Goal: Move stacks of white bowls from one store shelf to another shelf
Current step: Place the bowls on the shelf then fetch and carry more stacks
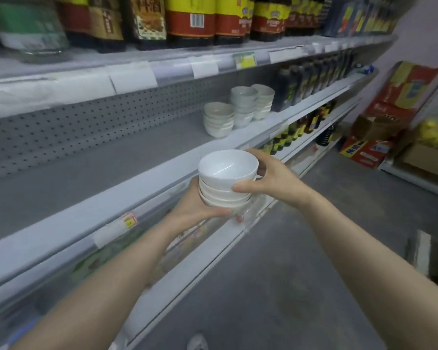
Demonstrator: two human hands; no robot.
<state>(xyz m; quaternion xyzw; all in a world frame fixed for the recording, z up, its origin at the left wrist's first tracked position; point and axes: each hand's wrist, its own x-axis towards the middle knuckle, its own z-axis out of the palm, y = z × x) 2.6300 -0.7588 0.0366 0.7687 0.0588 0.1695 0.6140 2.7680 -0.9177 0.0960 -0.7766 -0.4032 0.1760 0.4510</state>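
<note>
Carefully does it: seen from the head camera, the held stack of white bowls (226, 183) should, I judge, travel level, clear the lip of the grey shelf (99, 188) and sit flat before either grip loosens, away from the other bowl stacks (240, 107) standing further along beside dark bottles (301, 82). The left hand (195, 210) cups the stack from below, fingers curled round the bottom bowl. The right hand (271, 178) clasps its side, thumb in front. The stack hangs between both hands, just off the shelf's front edge.
</note>
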